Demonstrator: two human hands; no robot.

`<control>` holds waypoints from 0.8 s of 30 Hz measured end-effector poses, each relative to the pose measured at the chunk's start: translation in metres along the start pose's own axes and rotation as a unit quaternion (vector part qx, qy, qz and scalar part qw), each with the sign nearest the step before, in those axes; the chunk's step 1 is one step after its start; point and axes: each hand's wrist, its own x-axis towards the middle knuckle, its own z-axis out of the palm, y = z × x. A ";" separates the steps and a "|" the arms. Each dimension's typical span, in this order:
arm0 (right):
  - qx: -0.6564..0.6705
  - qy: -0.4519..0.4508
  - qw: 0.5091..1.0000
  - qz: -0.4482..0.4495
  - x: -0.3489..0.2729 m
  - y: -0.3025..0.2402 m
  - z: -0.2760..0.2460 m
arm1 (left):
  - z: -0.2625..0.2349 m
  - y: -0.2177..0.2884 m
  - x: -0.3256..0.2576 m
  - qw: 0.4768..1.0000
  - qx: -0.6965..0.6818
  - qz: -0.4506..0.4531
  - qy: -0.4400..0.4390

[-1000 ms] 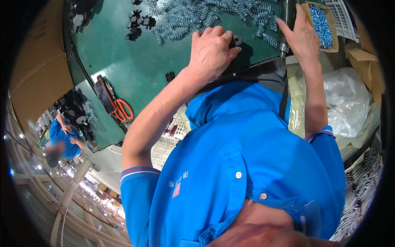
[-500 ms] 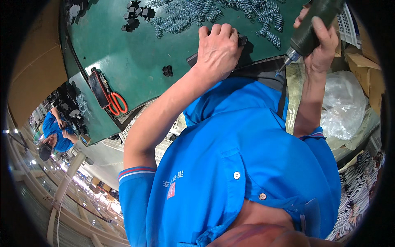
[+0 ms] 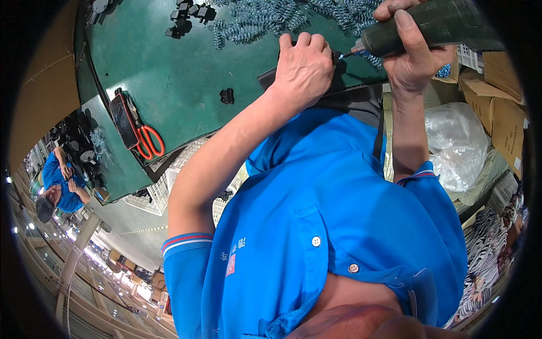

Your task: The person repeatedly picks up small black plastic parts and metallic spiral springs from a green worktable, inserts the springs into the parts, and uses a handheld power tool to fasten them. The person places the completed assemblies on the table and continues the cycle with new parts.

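My left hand [image 3: 305, 66] is closed over a black part [image 3: 268, 78] at the near edge of the green table, hiding most of it. My right hand [image 3: 415, 56] grips a dark green electric screwdriver [image 3: 432, 29], held nearly level. Its tip, with a small bluish screw [image 3: 340, 56] on it, points left and reaches the right end of the black part. Whether the screw has entered the part cannot be made out. Beyond the hands lies a heap of bluish metal springs [image 3: 265, 21].
Left on the green table [image 3: 169, 73] are orange-handled scissors [image 3: 148, 141], a phone [image 3: 123, 120], a small black piece [image 3: 227, 96] and several black parts [image 3: 182, 20]. Cardboard boxes [image 3: 480, 104] and a clear plastic bag [image 3: 456, 138] stand at right. A co-worker [image 3: 59, 181] sits far left.
My right hand has swung the electric screwdriver from pointing down, off the table edge, to nearly level, bringing its tip left to the black part. The left hand has hardly moved.
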 end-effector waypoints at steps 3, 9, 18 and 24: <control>-0.013 -0.002 0.998 0.057 -0.003 0.001 -0.004 | 0.000 0.001 -0.002 1.000 -0.004 -0.002 0.009; -0.019 -0.028 0.999 0.017 -0.006 0.007 -0.002 | 0.000 0.000 -0.003 1.000 -0.008 -0.004 0.015; -0.047 -0.066 0.996 -0.033 -0.015 0.019 -0.001 | 0.001 0.000 -0.001 1.000 0.009 -0.007 0.012; 0.023 -0.051 0.998 0.004 -0.030 0.037 -0.013 | 0.001 0.001 0.000 1.000 0.006 -0.015 0.004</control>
